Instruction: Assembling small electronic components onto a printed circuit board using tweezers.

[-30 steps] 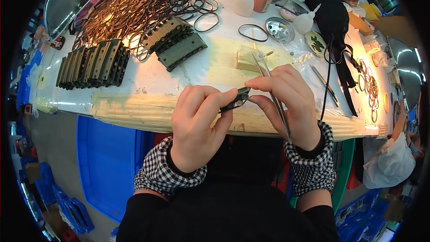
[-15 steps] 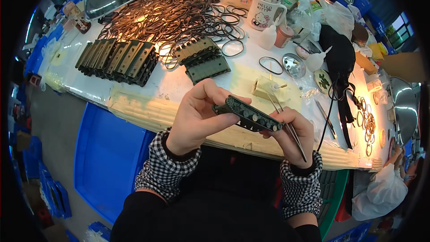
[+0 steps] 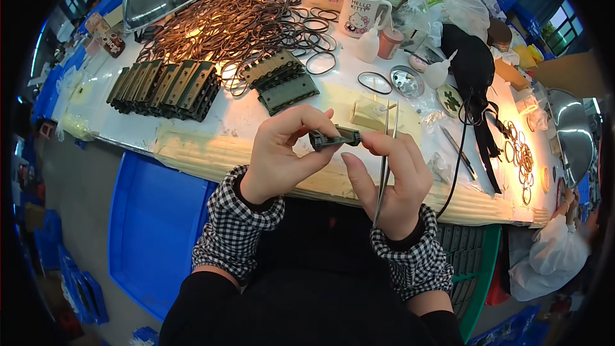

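My left hand (image 3: 282, 157) pinches a small dark green toy tank chassis (image 3: 346, 136) between thumb and fingers, above the table's near edge. The chassis is turned with one narrow end toward me, so its row of wheels is mostly hidden. Steel tweezers (image 3: 383, 179) lie in my right hand (image 3: 403, 182), their tips pointing away from me. The right index fingertip is at the right end of the chassis, while the thumb stands apart from it. Beyond my hands, a small cream block (image 3: 370, 114) rests on the yellowish, stained patch of table.
Rows of green chassis parts (image 3: 163, 90) stand at the left, with more green parts (image 3: 288, 93) nearer the middle. Behind them is a heap of dark rubber loops (image 3: 224, 29). A mug (image 3: 362, 9), squeeze bottle (image 3: 368, 46), metal dish (image 3: 407, 81) and pen-like tool (image 3: 458, 152) are rightward.
The chassis has been turned from lengthwise, wheels showing, to nearly end-on. My right hand has shifted left, its thumb has come off the chassis, and the tweezers now stand more upright.
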Motion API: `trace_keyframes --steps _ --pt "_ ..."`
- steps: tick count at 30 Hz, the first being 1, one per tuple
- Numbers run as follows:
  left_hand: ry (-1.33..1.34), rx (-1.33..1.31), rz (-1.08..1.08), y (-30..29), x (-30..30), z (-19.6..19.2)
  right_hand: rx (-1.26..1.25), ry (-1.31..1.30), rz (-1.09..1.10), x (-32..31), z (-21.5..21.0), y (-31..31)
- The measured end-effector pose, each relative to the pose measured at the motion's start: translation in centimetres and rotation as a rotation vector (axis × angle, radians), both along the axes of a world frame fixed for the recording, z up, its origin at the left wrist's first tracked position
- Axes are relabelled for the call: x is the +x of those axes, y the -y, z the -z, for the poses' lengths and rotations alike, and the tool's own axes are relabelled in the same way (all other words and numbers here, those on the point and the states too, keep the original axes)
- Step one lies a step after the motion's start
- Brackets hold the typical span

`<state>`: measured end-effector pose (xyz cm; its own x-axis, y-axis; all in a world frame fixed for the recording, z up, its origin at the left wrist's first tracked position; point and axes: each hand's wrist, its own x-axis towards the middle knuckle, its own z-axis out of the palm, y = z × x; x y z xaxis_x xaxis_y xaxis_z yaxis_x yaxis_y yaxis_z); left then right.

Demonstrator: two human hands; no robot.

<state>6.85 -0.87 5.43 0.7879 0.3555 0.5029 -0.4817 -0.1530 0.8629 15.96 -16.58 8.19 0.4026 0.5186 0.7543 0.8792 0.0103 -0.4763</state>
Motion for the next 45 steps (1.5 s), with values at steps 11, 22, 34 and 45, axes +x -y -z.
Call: trace_keyframes --steps 11,22,34,45 --pt "0.011 -0.062 0.066 0.9 -0.7 0.2 0.019 0.03 0.056 -1.4 -0.3 0.4" --pt "-0.209 -0.344 0.26 1.4 -1.3 -0.2 -0.042 -0.306 -0.065 -1.8 -0.6 1.8" --pt "-0.301 0.342 0.094 0.9 -4.9 -1.5 -0.349 -0.249 -0.22 -2.2 -0.6 3.5" --pt "0.057 0.925 -0.908 -15.4 -11.7 -1.5 -0.359 -0.204 -0.171 -2.2 0.1 4.8"
